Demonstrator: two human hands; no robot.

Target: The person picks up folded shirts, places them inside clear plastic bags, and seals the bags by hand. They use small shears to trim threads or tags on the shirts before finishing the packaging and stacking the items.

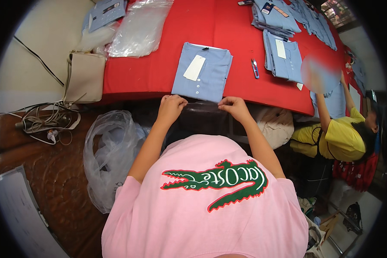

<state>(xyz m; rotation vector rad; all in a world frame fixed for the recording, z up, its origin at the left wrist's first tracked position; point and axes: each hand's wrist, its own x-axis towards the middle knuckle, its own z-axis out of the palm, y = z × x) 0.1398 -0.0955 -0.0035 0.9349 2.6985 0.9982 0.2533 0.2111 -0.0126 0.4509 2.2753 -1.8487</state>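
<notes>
At the table's near edge, my left hand (171,108) pinches one corner of a thin clear plastic bag (202,105). My right hand (236,108) pinches the other side, so the film stretches between both hands; most of it is hard to make out against the dark gap below. Just beyond my fingers lies a folded light-blue buttoned garment (213,71) with a blank-looking white tag (194,68) on its front. To its right, a small pair of thread snips (255,69) rests on the red cloth.
The red-covered table (193,21) carries clear bags (142,28) at far left and folded blue garments (284,56) at right. A beige bag (85,77) stands by the left edge, near coiled cables (47,118). A person in yellow (342,139) works at right.
</notes>
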